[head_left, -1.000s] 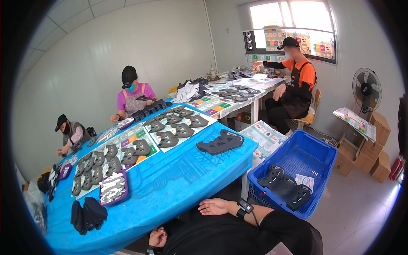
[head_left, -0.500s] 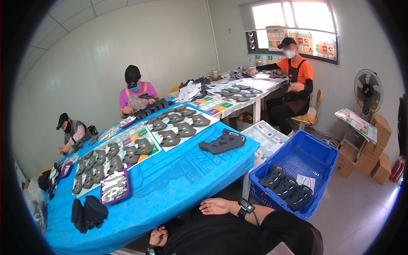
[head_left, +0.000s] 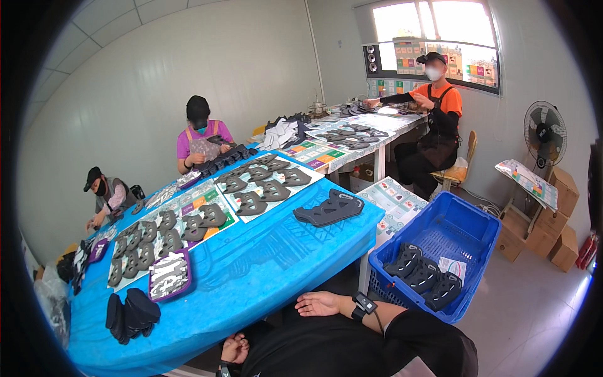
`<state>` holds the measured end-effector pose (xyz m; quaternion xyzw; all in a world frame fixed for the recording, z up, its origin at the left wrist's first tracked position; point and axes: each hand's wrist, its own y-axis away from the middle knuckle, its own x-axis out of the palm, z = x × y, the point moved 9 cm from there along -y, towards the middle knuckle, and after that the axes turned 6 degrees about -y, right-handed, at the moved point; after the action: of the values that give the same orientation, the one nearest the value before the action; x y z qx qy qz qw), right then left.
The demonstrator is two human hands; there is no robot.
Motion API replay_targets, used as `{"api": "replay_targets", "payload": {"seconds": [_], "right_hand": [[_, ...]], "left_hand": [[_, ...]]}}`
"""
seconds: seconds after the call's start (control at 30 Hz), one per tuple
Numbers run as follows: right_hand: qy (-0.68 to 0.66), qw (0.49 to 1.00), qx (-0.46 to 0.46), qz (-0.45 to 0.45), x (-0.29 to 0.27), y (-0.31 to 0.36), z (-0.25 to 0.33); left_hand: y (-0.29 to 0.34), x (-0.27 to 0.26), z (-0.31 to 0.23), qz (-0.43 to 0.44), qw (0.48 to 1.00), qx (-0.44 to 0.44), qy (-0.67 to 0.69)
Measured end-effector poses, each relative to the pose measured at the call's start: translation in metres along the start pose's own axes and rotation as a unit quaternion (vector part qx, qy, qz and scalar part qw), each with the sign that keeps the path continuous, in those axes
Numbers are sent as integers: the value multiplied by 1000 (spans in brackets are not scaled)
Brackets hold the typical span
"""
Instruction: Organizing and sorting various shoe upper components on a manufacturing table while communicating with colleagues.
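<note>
My left hand (head_left: 235, 349) rests on my dark clothing below the table's near edge, its fingers curled in with nothing seen in them. Palm turned inward, my right hand (head_left: 317, 304) lies on my body with its fingers stretched out and holds nothing. A strapped device sits on the right wrist. On the blue-covered table (head_left: 251, 276), a dark grey moulded pad (head_left: 328, 208) lies alone near the right end. Several grey shaped pads (head_left: 271, 192) are laid in rows on printed sheets. A purple tray (head_left: 189, 269) holds white strips, and black folded pieces (head_left: 131, 316) lie near it.
Right of the table stands a blue plastic crate (head_left: 480, 235) with three black pads (head_left: 424, 276) inside. Co-workers sit at the far side: one in purple (head_left: 204, 141), one in orange (head_left: 449, 100), another in a vest (head_left: 113, 195). A fan (head_left: 544, 135) and cardboard boxes (head_left: 562, 251) stand at right.
The co-worker in orange has turned their head and raised one hand toward the chest. The co-worker in purple has shifted the hands around a dark piece. My hands stay put.
</note>
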<state>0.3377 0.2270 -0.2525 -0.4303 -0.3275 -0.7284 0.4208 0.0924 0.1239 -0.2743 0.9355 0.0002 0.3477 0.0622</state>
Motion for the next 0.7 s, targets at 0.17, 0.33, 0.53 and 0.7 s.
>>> {"api": "replay_targets", "payload": {"seconds": [0.17, 0.33, 0.53, 0.7], "right_hand": [[3, 1000, -1, 2, -1, -1, 1], [2, 1000, 4, 1, -2, 0, 0], [-2, 1000, 8, 23, -2, -1, -1], [1, 1000, 6, 11, 1, -1, -1]], "left_hand": [[-2, -2, -1, -3, 1000, 10, 15], [-6, -7, 3, -12, 1000, -14, 19], [-7, -17, 5, -17, 1000, -11, 15], [-3, -11, 2, -44, 999, -6, 12]]}}
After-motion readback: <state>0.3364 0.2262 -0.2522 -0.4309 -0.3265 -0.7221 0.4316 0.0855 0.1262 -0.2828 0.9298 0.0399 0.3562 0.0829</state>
